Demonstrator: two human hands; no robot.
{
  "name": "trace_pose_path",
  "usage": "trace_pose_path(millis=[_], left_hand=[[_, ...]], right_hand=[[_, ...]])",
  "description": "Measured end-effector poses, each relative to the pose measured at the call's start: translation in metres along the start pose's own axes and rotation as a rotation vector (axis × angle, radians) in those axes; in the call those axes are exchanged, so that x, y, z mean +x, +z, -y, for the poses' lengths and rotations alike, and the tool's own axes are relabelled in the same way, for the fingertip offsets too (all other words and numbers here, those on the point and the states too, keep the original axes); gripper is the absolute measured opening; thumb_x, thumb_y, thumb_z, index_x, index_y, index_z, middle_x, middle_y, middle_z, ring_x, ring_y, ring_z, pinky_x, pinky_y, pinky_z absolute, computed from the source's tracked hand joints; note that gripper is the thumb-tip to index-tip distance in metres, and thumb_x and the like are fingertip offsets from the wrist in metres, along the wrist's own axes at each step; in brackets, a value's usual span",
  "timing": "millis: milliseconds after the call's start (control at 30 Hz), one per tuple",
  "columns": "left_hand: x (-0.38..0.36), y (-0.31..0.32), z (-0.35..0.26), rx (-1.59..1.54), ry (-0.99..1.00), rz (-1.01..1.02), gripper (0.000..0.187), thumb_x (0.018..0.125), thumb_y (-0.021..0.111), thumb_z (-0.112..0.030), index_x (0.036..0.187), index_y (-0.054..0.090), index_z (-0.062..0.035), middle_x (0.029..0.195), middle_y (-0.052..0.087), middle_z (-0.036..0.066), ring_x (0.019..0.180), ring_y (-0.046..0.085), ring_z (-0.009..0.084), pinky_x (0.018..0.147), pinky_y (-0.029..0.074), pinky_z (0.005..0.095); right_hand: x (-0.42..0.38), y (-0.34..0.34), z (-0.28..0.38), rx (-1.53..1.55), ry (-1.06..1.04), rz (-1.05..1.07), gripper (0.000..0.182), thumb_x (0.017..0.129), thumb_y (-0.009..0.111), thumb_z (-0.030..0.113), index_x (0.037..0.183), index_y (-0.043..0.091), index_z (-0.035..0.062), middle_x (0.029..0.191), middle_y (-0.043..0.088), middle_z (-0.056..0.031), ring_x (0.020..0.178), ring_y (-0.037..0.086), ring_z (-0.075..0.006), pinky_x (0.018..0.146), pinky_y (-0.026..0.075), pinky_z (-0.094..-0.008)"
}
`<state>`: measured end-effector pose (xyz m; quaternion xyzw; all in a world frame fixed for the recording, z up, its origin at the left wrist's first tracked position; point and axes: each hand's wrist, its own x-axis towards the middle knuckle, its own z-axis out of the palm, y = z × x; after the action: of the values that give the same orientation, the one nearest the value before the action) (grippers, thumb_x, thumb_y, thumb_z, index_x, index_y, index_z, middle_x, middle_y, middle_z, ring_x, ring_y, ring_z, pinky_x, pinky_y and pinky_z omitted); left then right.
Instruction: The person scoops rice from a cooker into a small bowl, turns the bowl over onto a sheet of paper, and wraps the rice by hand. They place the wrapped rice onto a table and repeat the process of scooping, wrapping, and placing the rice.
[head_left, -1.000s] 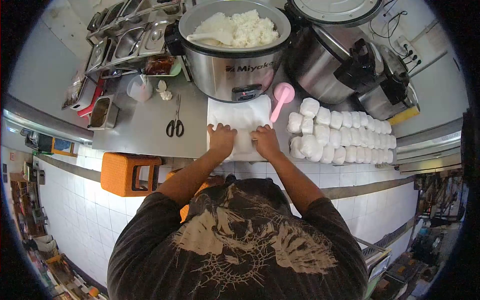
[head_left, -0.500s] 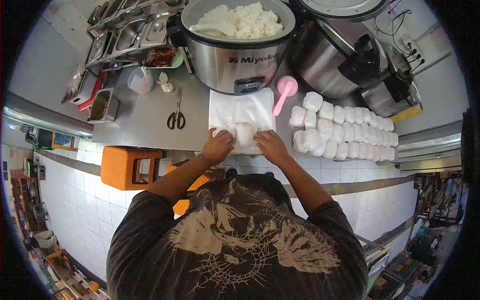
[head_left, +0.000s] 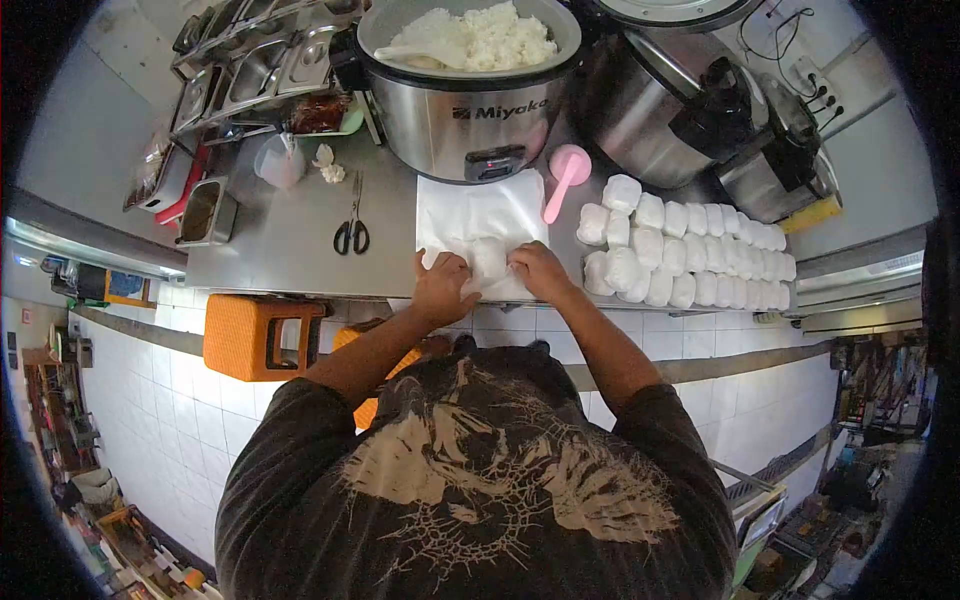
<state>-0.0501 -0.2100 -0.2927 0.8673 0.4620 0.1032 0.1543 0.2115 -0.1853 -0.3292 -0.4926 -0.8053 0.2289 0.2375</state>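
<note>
A mound of white rice (head_left: 488, 257) lies partly covered near the front edge of a white sheet of wrapping paper (head_left: 480, 208) on the counter. My left hand (head_left: 443, 286) is at the mound's left, its curled fingers gripping the paper. On the other side, my right hand (head_left: 541, 271) pinches the paper close to the mound. Behind the sheet stands a rice cooker (head_left: 440, 125) of cooked rice (head_left: 508, 42), with a white paddle (head_left: 415, 52) in it. A pink scoop (head_left: 568, 175) rests right of the paper.
Rows of white wrapped bundles (head_left: 675, 255) fill the counter's right side. Black-handled scissors (head_left: 351, 235), a plastic cup (head_left: 280, 163) and a metal container (head_left: 208, 212) are to the left. More cookers (head_left: 650, 115) stand behind. An orange stool (head_left: 250, 335) is below the counter.
My left hand has turned slightly, its thumb now lower and apart from the mound. My right hand has risen a little along the paper's right edge. The view has shifted slightly.
</note>
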Motion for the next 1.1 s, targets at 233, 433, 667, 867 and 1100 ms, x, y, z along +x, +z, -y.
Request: trace_pose_path(millis=[233, 433, 667, 867, 1100], left_hand=[[-0.001, 0.009, -0.010, 0.056, -0.072, -0.121, 0.029, 0.080, 0.072, -0.031, 0.102, 0.070, -0.0121, 0.114, 0.059, 0.004, 0.122, 0.051, 0.0244, 0.108, 0.019, 0.0711], [0.005, 0.022, 0.009, 0.102, -0.004, -0.081, 0.020, 0.084, 0.068, -0.016, 0.102, 0.073, -0.0152, 0.104, 0.068, 0.000, 0.111, 0.061, 0.0210, 0.108, 0.028, 0.0607], [0.042, -0.001, 0.026, -0.084, -0.130, 0.208, 0.017, 0.087, 0.066, -0.016, 0.104, 0.066, -0.0141, 0.099, 0.071, 0.007, 0.107, 0.065, 0.0254, 0.095, 0.044, 0.0459], [0.059, 0.010, -0.001, -0.057, -0.470, 0.090, 0.029, 0.086, 0.065, -0.012, 0.113, 0.058, -0.0135, 0.098, 0.068, 0.006, 0.110, 0.062, 0.0264, 0.094, 0.041, 0.0551], [0.030, 0.013, 0.001, -0.150, -0.136, -0.211, 0.022, 0.082, 0.057, -0.001, 0.102, 0.058, -0.0106, 0.093, 0.066, 0.011, 0.099, 0.064, 0.0312, 0.088, 0.042, 0.0557]], right_hand=[[0.015, -0.015, -0.001, 0.140, 0.060, 0.132, 0.010, 0.085, 0.070, 0.011, 0.092, 0.072, 0.0043, 0.087, 0.071, -0.0138, 0.084, 0.067, -0.0332, 0.079, 0.053, -0.0409], [0.017, -0.015, -0.005, 0.180, 0.137, 0.183, 0.010, 0.084, 0.070, 0.013, 0.091, 0.071, 0.0066, 0.089, 0.071, -0.0142, 0.089, 0.068, -0.0350, 0.080, 0.053, -0.0436], [0.037, -0.009, 0.002, 0.003, 0.297, 0.212, 0.027, 0.086, 0.068, 0.017, 0.110, 0.061, 0.0069, 0.099, 0.069, -0.0194, 0.096, 0.068, -0.0380, 0.084, 0.052, -0.0480], [0.037, 0.013, 0.008, -0.165, 0.276, 0.084, 0.033, 0.078, 0.067, 0.002, 0.110, 0.059, 0.0018, 0.103, 0.062, -0.0217, 0.096, 0.062, -0.0454, 0.084, 0.050, -0.0505], [0.014, -0.028, 0.045, 0.306, 0.278, 0.147, 0.025, 0.080, 0.064, -0.005, 0.103, 0.056, 0.0019, 0.106, 0.063, -0.0143, 0.102, 0.063, -0.0300, 0.088, 0.050, -0.0399]])
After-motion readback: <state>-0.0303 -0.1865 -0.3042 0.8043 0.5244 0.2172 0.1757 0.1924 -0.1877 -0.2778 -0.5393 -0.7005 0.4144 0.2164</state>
